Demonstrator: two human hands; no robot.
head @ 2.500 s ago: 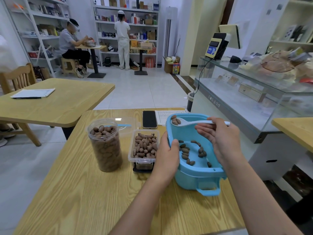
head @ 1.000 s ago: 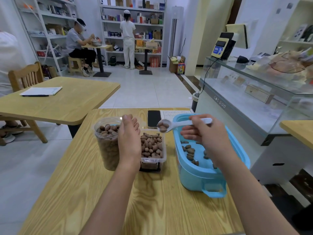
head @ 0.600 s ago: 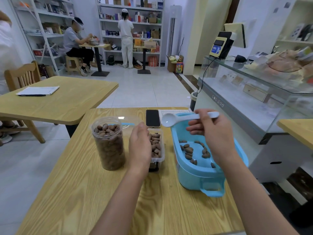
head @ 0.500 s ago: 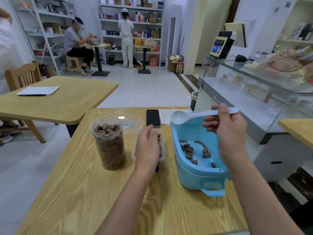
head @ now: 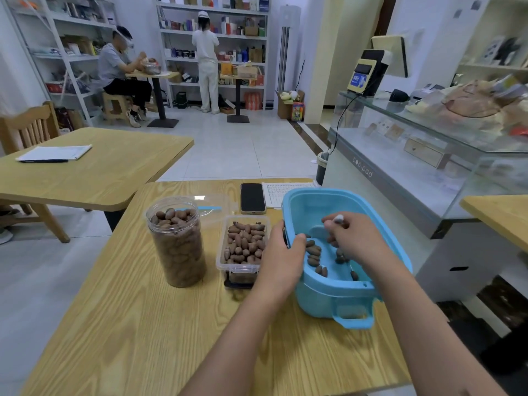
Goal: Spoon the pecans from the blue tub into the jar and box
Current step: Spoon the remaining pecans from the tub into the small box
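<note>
- Farthest left on the wooden table (head: 120, 324) stands the clear jar (head: 177, 241), upright and lidless, filled with pecans up to its rim.
- Behind the jar a transparent lid (head: 211, 205) lies flat on the tabletop.
- Just right of the jar sits the clear box (head: 243, 247), open on top and heaped with pecans.
- Beyond the box a dark phone (head: 252, 198) lies face up, with a printed sheet (head: 281, 192) beside it at the table's far edge.
- Next comes the left hand (head: 281, 260), gripping the left wall of the blue tub (head: 340, 292): its thumb is hooked over the rim and the rest of the hand lies against the outside, close to the box.
- Inside the tub a scattering of pecans (head: 314, 254) lies loose on the bottom.
- The right hand (head: 354, 238) reaches down into the tub, fingers curled around the handle of a white spoon (head: 328, 227); the handle end sticks up above the knuckles, and the bowl is down by the nuts.
- At the far right a glass display counter (head: 428, 155) runs alongside the table.
</note>
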